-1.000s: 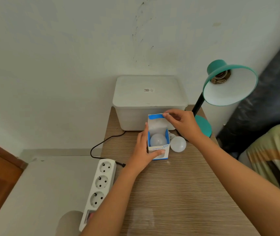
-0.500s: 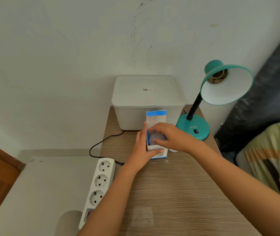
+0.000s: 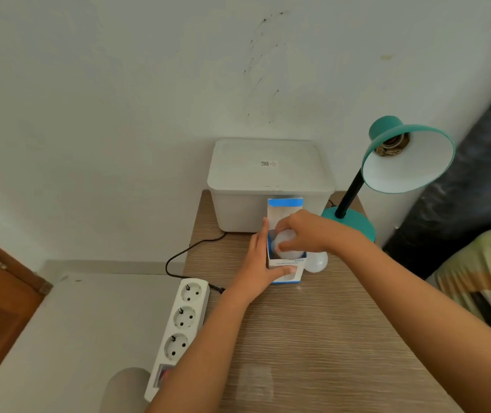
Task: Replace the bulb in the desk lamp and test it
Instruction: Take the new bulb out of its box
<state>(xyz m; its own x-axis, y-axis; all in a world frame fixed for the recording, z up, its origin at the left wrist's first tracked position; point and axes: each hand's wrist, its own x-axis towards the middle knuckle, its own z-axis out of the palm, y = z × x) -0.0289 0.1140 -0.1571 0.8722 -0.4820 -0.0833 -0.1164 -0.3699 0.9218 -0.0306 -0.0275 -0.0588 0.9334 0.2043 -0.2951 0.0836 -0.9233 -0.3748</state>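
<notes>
A small blue and white bulb box (image 3: 289,271) stands open on the wooden table, its flap up. My left hand (image 3: 260,263) grips its left side and front. My right hand (image 3: 303,234) closes on a white bulb (image 3: 286,245) that sits partly out of the box top. A second white bulb (image 3: 317,262) lies on the table just right of the box. The teal desk lamp (image 3: 408,162) stands at the back right, shade tilted toward me, with an empty socket (image 3: 391,144) showing inside.
A white lidded plastic bin (image 3: 271,174) stands against the wall behind the box. A white power strip (image 3: 183,320) hangs over the table's left edge (image 3: 196,263), a black cord (image 3: 178,257) running from it. A dark mattress and patterned cloth lie to the right.
My right hand went from the box flap into the opening and took hold of the bulb, which now rises partly out. My left hand stayed on the box.
</notes>
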